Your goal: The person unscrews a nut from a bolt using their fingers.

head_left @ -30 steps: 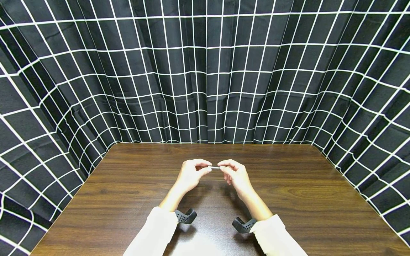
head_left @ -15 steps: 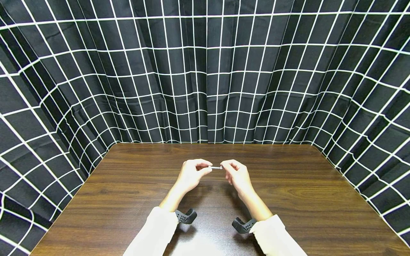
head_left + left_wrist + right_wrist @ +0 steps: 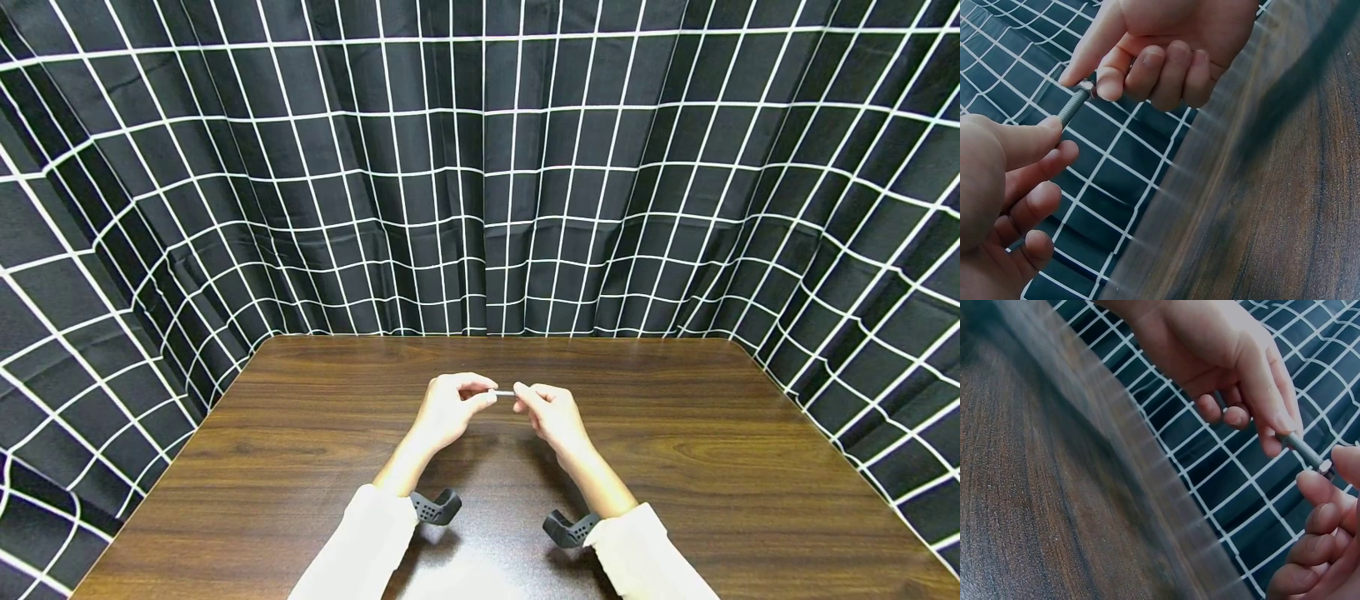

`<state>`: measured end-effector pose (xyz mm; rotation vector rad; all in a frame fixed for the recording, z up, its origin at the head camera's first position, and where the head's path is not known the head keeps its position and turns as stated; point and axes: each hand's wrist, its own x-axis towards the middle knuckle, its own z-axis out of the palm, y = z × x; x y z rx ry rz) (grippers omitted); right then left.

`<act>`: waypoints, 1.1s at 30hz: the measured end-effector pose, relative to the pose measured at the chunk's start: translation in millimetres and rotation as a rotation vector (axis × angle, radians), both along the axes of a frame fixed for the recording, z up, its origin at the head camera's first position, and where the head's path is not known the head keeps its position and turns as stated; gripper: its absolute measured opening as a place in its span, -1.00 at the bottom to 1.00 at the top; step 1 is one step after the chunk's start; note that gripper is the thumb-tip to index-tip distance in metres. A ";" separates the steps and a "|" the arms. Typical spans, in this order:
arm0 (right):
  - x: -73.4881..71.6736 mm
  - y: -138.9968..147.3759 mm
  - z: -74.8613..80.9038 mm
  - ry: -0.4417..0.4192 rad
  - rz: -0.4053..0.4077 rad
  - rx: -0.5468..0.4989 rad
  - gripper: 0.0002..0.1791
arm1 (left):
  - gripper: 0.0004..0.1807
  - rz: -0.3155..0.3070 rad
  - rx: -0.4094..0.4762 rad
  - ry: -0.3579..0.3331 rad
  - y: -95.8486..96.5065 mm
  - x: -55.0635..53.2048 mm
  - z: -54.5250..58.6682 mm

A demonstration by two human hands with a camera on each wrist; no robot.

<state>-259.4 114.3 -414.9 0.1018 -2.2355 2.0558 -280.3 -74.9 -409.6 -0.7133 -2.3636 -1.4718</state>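
Note:
A small grey threaded bolt (image 3: 1073,106) is held roughly level above the table, between my two hands. My left hand (image 3: 444,410) pinches its left end between thumb and index finger, hiding that end; the other fingers curl loosely below. At the bolt's right end is a shiny hex piece (image 3: 1325,467); I cannot tell whether it is a head or a nut. The thumb and index finger of my right hand (image 3: 557,417) pinch around that hex piece, with the remaining fingers folded in toward the palm. Bare thread shows between the two sets of fingertips.
Beneath the hands lies a brown wood-grain table (image 3: 337,392). Black curtains (image 3: 480,192) with a white grid surround its back and sides. A dark wrist mount (image 3: 437,507) sits at the left cuff, another mount (image 3: 572,528) at the right.
Half a second ago the right fingertips had drawn slightly right, exposing the hex end. Now they cover it again, with the hand rolled and its knuckles lower. The left hand stays put.

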 end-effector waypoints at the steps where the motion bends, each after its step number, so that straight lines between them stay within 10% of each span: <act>1: 0.1 0.1 0.1 0.001 0.002 0.000 -0.58 | -0.87 -0.002 0.001 0.001 0.0 0.3 0.2; 33: -2.8 2.8 -0.5 0.051 0.054 -0.055 -0.83 | -0.86 0.013 -0.014 -0.010 -1.1 -1.4 -1.6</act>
